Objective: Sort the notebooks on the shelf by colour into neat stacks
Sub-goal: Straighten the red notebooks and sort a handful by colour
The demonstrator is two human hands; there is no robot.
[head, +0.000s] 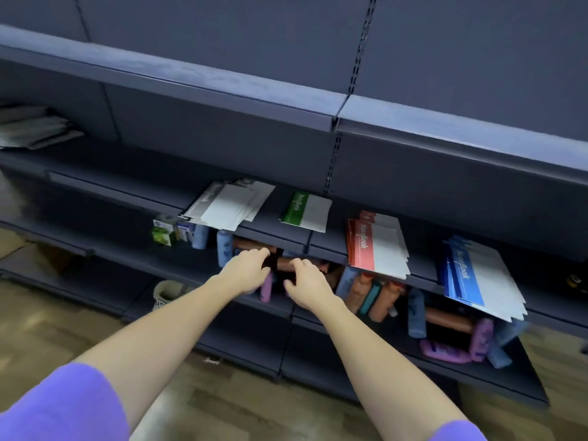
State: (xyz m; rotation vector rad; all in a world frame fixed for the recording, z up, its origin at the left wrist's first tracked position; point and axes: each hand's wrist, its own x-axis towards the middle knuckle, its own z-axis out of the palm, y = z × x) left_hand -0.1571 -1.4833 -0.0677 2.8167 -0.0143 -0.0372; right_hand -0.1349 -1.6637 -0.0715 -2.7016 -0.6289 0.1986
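Four notebook stacks lie along the dark shelf (pixel 273 232). From left to right they are grey-and-white notebooks (pixel 227 205), a green notebook (pixel 307 211), red notebooks (pixel 377 246) and blue notebooks (pixel 480 276). The grey pile is fanned out, and the red and blue piles overhang the shelf's front edge. My left hand (pixel 246 270) and right hand (pixel 307 283) hover close together just below that edge, between the grey and red stacks. Their fingers are loosely curled, and I see nothing in either hand. Neither hand touches a notebook.
Below the notebooks, a lower shelf holds several bottles and tubes (pixel 375 297), brown, blue, teal and purple, plus small boxes (pixel 165 230) at the left. Papers (pixel 35 128) lie on a higher shelf at far left. A patterned pot (pixel 167 292) sits near the wooden floor (pixel 47 329).
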